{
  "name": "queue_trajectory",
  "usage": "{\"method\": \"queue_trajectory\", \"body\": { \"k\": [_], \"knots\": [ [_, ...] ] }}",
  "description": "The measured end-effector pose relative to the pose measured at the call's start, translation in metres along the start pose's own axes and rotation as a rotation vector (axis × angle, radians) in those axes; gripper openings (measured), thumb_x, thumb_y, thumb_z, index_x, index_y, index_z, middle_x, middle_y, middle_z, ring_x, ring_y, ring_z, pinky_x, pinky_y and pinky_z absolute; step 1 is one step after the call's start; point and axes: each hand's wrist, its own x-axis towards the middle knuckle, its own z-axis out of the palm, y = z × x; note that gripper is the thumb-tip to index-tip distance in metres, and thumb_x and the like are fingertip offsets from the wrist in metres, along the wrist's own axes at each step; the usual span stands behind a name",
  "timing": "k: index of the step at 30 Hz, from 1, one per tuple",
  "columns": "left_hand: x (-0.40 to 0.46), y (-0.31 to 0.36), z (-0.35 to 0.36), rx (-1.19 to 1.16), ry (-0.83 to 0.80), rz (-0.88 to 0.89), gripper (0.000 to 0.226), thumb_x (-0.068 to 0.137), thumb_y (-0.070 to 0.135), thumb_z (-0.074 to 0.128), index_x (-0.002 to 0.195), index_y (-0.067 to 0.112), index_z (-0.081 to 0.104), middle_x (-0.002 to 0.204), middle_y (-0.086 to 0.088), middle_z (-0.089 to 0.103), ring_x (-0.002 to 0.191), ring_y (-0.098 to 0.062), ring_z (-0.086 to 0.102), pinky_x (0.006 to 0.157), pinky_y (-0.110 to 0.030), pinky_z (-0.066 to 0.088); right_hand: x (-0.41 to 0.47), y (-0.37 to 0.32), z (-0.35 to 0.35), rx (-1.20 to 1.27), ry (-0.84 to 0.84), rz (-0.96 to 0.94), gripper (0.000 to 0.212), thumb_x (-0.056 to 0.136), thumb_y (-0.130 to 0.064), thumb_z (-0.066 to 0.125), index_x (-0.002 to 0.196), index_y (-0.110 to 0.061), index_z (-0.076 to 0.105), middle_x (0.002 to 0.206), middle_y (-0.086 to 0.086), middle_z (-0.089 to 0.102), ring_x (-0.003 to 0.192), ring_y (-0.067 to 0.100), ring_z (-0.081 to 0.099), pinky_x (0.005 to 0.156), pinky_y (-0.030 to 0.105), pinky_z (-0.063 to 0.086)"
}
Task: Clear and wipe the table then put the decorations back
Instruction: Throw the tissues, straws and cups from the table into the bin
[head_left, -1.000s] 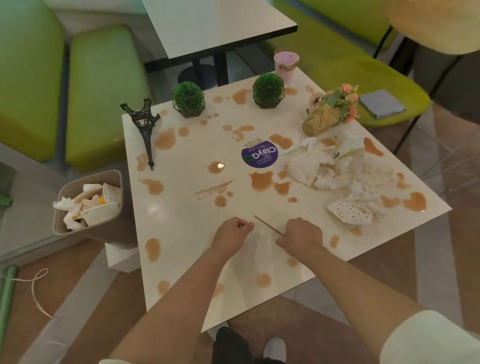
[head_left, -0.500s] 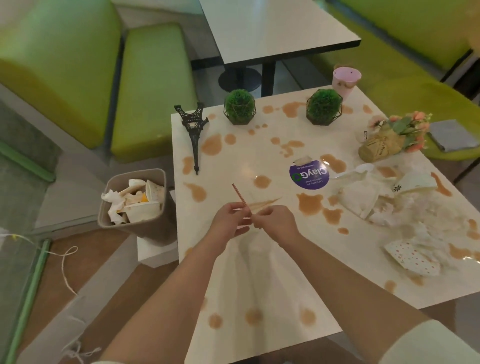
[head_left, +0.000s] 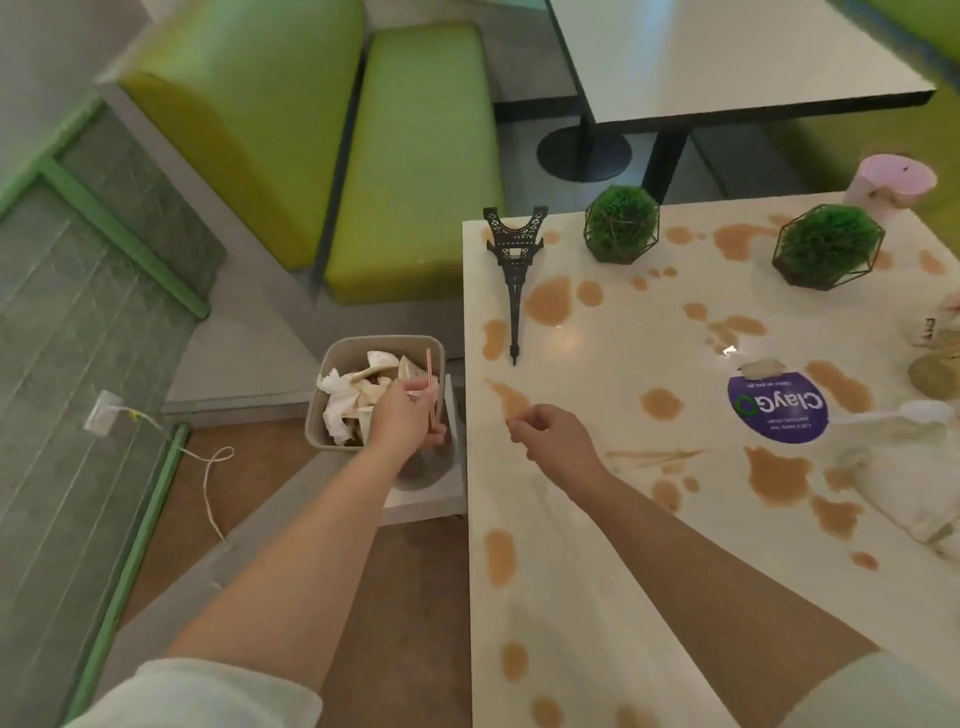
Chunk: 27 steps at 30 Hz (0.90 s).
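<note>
The left hand (head_left: 402, 413), which a moment ago met the right over the table (head_left: 597, 597), now pinches the striped straw (head_left: 429, 387) upright above the bin (head_left: 332, 364) beneath it, ready to drop, while the right hand (head_left: 550, 434) hovers loosely curled and empty beside it, stains unwiped.

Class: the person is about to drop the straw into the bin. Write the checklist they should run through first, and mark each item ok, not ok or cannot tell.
1. Straw held by left hand: ok.
2. Left hand over the bin: ok.
3. Room left in the bin, already full of paper waste: cannot tell.
4. Right hand holding nothing, ready for the next piece: ok, fingers loosely curled.
5. Tower near the table edge, out of the arm's way: ok, standing.
6. Table cleared of litter: not ok, crumpled paper remains.
</note>
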Motion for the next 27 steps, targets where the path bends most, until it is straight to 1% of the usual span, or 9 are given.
{"method": "queue_trajectory", "body": {
  "k": [3,6,7,9,11,15,18,21,27],
  "knots": [
    [0.030,-0.006,-0.016,0.055,0.043,-0.001,0.030,0.103,0.021,0.044,0.131,0.013,0.053,0.085,-0.006,0.062,0.067,-0.019,0.067,0.058,-0.029,0.057,0.009,-0.007,0.013,0.006,-0.001,-0.013,0.012,0.094,-0.027,0.059,0.096,-0.018,0.066,0.098,-0.002,0.068,0.078,0.012,0.057,0.068,0.021,0.044],
    [0.047,-0.009,-0.021,0.133,0.091,0.010,0.030,0.104,0.023,0.044,0.130,0.016,0.055,0.091,-0.008,0.066,0.069,-0.017,0.066,0.051,-0.020,0.050,0.013,-0.007,0.017,0.015,0.004,-0.020,0.010,0.094,-0.027,0.059,0.091,-0.020,0.066,0.094,-0.003,0.067,0.077,0.013,0.058,0.069,0.022,0.044],
    [0.051,-0.011,-0.021,0.161,0.103,0.017,0.029,0.104,0.023,0.044,0.129,0.016,0.056,0.095,-0.008,0.066,0.070,-0.017,0.065,0.052,-0.022,0.052,0.014,-0.006,0.017,0.016,0.010,-0.019,0.010,0.093,-0.027,0.059,0.091,-0.020,0.066,0.093,-0.004,0.068,0.077,0.013,0.058,0.070,0.023,0.045],
    [0.057,-0.014,-0.019,0.238,0.124,0.039,0.028,0.103,0.027,0.044,0.125,0.017,0.058,0.102,-0.007,0.067,0.078,-0.021,0.067,0.071,-0.035,0.058,0.015,-0.004,0.014,0.015,0.023,-0.013,0.011,0.092,-0.026,0.060,0.093,-0.019,0.068,0.093,-0.003,0.068,0.077,0.014,0.059,0.071,0.024,0.047],
    [0.059,-0.016,-0.016,0.355,0.132,0.039,0.033,0.103,0.033,0.039,0.124,0.017,0.060,0.108,-0.009,0.068,0.095,-0.028,0.065,0.085,-0.038,0.051,0.014,-0.001,0.008,0.010,0.032,-0.010,0.012,0.092,-0.026,0.060,0.096,-0.018,0.068,0.094,-0.003,0.068,0.077,0.014,0.059,0.071,0.023,0.047],
    [0.052,-0.016,-0.008,0.473,0.145,0.053,0.041,0.104,0.036,0.032,0.125,0.016,0.061,0.119,-0.010,0.062,0.109,-0.033,0.056,0.087,-0.039,0.044,0.010,0.005,-0.006,0.044,0.054,-0.006,0.013,0.090,-0.023,0.061,0.096,-0.016,0.070,0.094,-0.001,0.069,0.074,0.013,0.057,0.074,0.027,0.047],
    [0.038,-0.011,0.003,0.449,0.153,0.162,0.034,0.103,0.034,0.038,0.116,0.017,0.065,0.111,-0.005,0.064,0.100,-0.028,0.056,0.085,-0.037,0.045,0.005,0.012,-0.021,0.070,0.086,0.001,0.011,0.090,-0.023,0.061,0.093,-0.018,0.070,0.094,-0.001,0.070,0.074,0.014,0.057,0.075,0.028,0.049],
    [0.011,0.001,0.030,0.383,0.095,0.256,0.024,0.101,0.033,0.044,0.110,0.019,0.062,0.100,0.004,0.060,0.094,-0.018,0.053,0.080,-0.031,0.041,-0.006,0.022,-0.044,0.099,0.125,0.007,0.009,0.089,-0.023,0.061,0.091,-0.020,0.069,0.094,-0.001,0.070,0.074,0.014,0.058,0.075,0.031,0.051],
    [-0.052,0.023,0.109,0.346,-0.121,0.351,0.026,0.099,0.040,0.050,0.112,0.021,0.063,0.105,0.006,0.064,0.098,-0.017,0.059,0.087,-0.034,0.048,-0.034,0.049,-0.117,0.095,0.222,0.025,0.009,0.088,-0.022,0.062,0.093,-0.019,0.069,0.091,-0.003,0.067,0.077,0.015,0.060,0.070,0.031,0.050]
  ]
}}
